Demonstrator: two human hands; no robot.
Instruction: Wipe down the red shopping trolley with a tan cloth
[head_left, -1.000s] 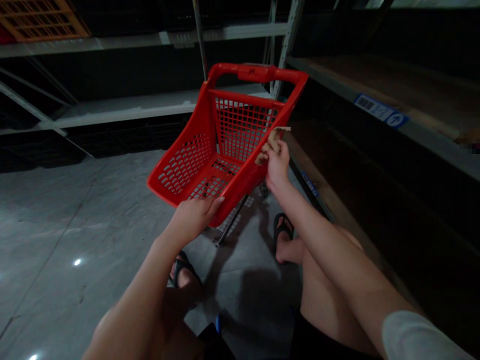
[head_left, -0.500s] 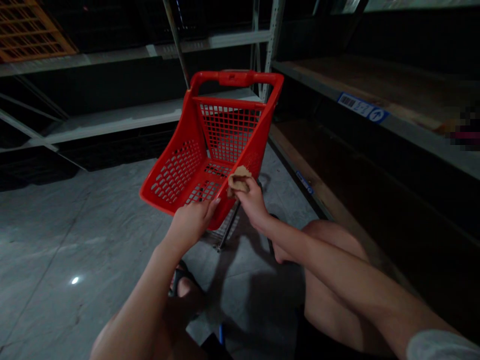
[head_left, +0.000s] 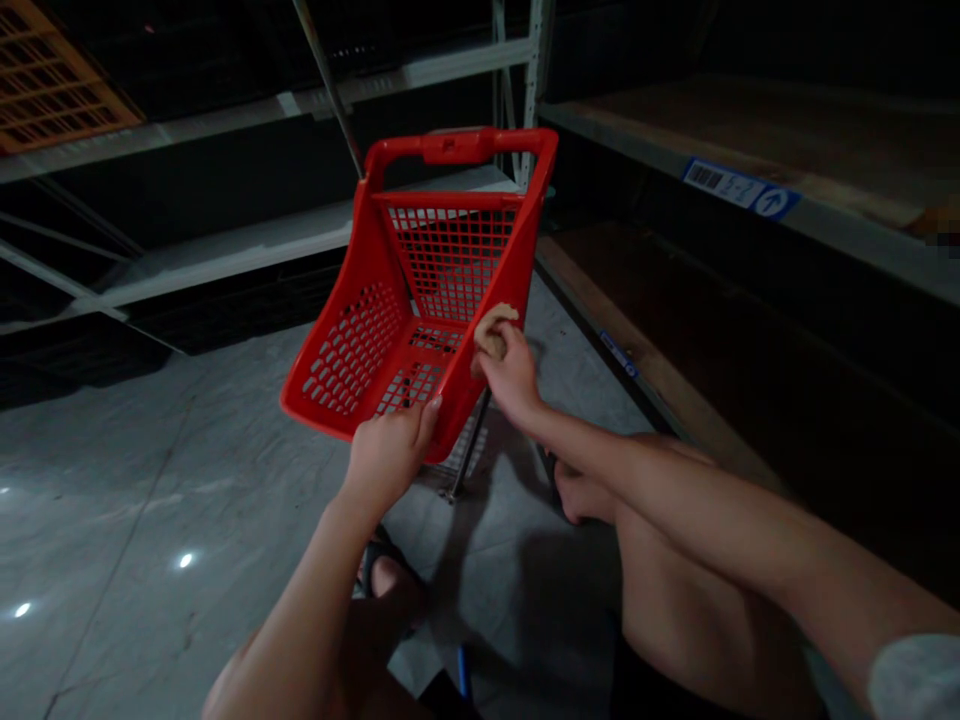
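Note:
A red plastic shopping cart (head_left: 360, 340) with a lattice basket stands in front of me, its handle on the far side. My left hand (head_left: 390, 450) is closed over the near rim of the basket, thumb along the edge. My right hand (head_left: 511, 375) pinches a crumpled tan cloth (head_left: 495, 325) against the outer face of the basket's right side. Part of the cloth is hidden behind my fingers. Below the basket, a dark metal leg (head_left: 471, 450) of the cart's frame shows.
Metal shelving (head_left: 247, 240) runs behind the cart, with an orange crate (head_left: 60, 85) at upper left. Wooden-decked shelves with a blue location label (head_left: 741, 190) stand close on my right. Grey floor (head_left: 165, 480) lies to the left; my legs and sandals are below.
My right hand has moved up and away along the basket's right side with the cloth. My left hand keeps its hold on the rim. The view has shifted slightly.

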